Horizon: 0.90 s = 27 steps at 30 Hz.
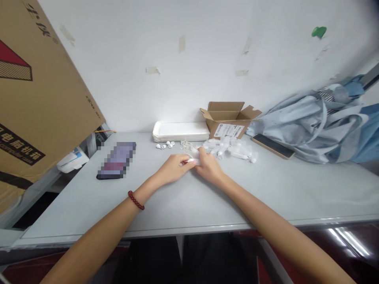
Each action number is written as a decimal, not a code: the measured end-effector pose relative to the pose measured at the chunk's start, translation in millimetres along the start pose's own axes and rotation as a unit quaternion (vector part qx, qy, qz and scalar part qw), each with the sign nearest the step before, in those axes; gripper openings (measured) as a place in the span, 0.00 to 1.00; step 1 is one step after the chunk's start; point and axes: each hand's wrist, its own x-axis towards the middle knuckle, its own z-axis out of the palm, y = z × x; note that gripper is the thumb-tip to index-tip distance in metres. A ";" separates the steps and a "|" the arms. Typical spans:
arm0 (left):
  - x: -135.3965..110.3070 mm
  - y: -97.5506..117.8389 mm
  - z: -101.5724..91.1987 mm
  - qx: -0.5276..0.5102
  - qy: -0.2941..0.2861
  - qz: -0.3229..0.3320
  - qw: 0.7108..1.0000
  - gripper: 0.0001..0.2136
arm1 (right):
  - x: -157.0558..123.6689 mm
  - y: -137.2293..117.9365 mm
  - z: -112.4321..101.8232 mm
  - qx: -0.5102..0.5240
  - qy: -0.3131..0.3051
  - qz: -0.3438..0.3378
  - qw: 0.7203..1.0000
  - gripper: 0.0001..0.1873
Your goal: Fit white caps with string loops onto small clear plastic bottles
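My left hand (174, 169) and my right hand (209, 167) meet over the middle of the table. Between their fingertips is a small white plastic piece (192, 160), partly covered by the fingers; its exact kind is too small to tell. Both hands are closed, with the left pinching its end and the right thumb lying along the other side. Just beyond the fingers lie thin, pale loops (186, 146). Right of them spreads a pile of clear and white plastic pieces (237, 149). Several small white caps (166, 145) sit to the left.
A stack of white trays (181, 136) and an open cardboard box (226, 124) stand against the wall. One phone (117, 161) lies left, another phone (274, 146) right, beside a light-blue cloth bag (304, 122). A large carton (44, 86) leans at the left.
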 end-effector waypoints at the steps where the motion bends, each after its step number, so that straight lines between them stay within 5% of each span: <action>1: 0.4 0.3 0.7 -0.029 -0.007 -0.022 0.999 0.19 | 0.1 -0.3 -0.1 -0.002 0.001 0.001 1.000 0.17; 4: 4.2 -1.0 -3.7 -0.183 -0.041 -0.139 0.972 0.20 | 0.4 -0.9 -0.4 -0.004 0.003 0.004 1.000 0.17; 7: 11.9 -8.2 -20.9 -0.398 -0.023 -0.239 0.885 0.17 | 0.5 -0.7 -0.6 -0.010 0.005 0.010 1.000 0.16; 10: 19.7 -23.4 -44.6 -0.548 0.096 -0.282 0.782 0.12 | 0.2 -0.5 -1.3 -0.014 0.002 0.017 1.000 0.16; 13: 24.5 -41.8 -62.7 -0.559 0.233 -0.313 0.731 0.07 | -0.6 -1.2 -3.2 -0.012 -0.003 0.019 1.000 0.17; 20: 31.0 -69.8 -71.7 -0.514 0.381 -0.285 0.714 0.06 | -1.3 -2.6 -5.5 -0.010 -0.012 0.021 1.000 0.17; 27: 36.1 -75.9 -65.9 -0.493 0.440 -0.248 0.708 0.06 | -1.5 -1.7 -6.5 -0.017 -0.014 0.019 1.000 0.16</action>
